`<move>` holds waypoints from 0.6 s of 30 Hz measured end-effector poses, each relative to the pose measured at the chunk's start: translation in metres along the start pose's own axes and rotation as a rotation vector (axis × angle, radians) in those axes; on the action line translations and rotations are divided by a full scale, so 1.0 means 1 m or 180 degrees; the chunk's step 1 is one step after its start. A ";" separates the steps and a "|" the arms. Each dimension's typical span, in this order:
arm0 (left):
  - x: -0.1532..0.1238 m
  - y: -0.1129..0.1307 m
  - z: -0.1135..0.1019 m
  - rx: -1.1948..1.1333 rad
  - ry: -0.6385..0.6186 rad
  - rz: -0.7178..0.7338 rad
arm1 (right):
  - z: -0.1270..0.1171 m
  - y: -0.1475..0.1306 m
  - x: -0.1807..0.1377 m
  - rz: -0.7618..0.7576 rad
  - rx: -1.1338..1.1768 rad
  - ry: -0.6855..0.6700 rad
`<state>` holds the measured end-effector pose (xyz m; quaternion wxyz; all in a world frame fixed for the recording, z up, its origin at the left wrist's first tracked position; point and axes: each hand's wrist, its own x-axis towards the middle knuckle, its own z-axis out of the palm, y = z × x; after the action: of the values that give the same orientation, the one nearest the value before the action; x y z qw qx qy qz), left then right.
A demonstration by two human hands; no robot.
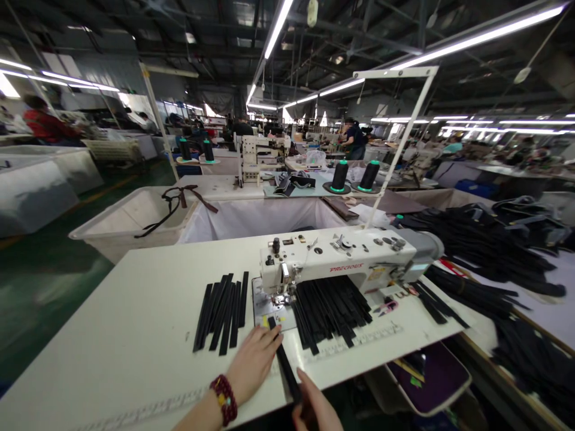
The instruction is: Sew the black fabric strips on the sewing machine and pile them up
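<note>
A black fabric strip runs from the sewing machine's plate toward the table's front edge. My left hand, wearing a dark red bead bracelet, has its fingers closed on the strip's far part, just in front of the presser foot. Its thumb is hardly visible. At the near end, my right hand pinches the strip between thumb and fingers, partly cut off by the frame's bottom. The white sewing machine stands directly ahead. Loose black strips lie left of the needle, and a thicker pile lies under the machine's arm.
Pink-handled thread snips lie right of the pile. More black strips rest by the machine's right end. A cloth-lined bin and thread cones stand beyond. A purple-lined tray hangs below the table's right side.
</note>
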<state>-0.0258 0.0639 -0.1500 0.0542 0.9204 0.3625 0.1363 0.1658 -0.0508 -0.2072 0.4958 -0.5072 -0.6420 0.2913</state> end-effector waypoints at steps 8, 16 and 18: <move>0.006 -0.018 0.005 0.0022 0.0296 -0.0356 | -0.017 -0.013 0.069 -0.2095 -0.2081 -0.0225; 0.018 -0.036 0.007 0.0018 0.0121 -0.0512 | -0.015 0.001 0.085 -0.2010 -0.2043 -0.0382; 0.022 -0.041 0.007 0.0010 0.0107 -0.0511 | -0.014 0.002 0.087 -0.1914 -0.2050 -0.0414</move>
<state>-0.0352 0.1089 -0.1601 0.0574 0.8860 0.4362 0.1464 0.1798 0.0302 -0.1744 0.3338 -0.4071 -0.8488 -0.0494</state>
